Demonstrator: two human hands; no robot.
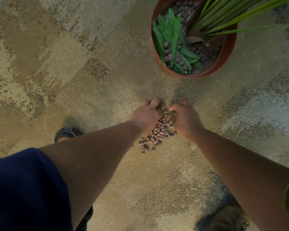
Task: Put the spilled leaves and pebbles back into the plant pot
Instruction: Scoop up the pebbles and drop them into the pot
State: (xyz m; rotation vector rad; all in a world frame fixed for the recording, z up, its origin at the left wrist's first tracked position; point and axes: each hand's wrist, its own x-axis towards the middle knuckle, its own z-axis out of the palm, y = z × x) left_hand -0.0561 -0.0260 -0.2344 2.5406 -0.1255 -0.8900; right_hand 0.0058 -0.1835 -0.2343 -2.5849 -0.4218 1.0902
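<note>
On the patterned carpet (pixel 93 90), low centre of view: a pile of brown clay pebbles (pixel 158 130) sits between the two hands. Left hand (pixel 147 116) is on the pile's left side, right hand (pixel 186 120) on its right, both knuckles-up with fingers curled down and inward toward the pile. Fingertips of the two hands nearly meet at the far end of the pile, so the hands cup it from both sides. Pebbles show in the gap between the palms and touch both; whether either hand has actually closed around any can't be told, the undersides are hidden. The near end of the pile spills out past the wrists toward the person, with a few loose pebbles scattered just beyond it on the carpet.

Terracotta plant pot (pixel 227 52) stands upright on the carpet, upper right, well apart from the hands. Inside it: green fallen leaves (pixel 172 39) lying across the left part of the pot, on top of more of the same pebbles, and the plant's long green stems (pixel 223 15) fanning out from the pot's middle toward the top right.

Dark blue trouser leg (pixel 23 189) fills the lower left. A dark shoe (pixel 65 133) is partly visible left of the left forearm, another shoe (pixel 223 217) at bottom right, blurred.
</note>
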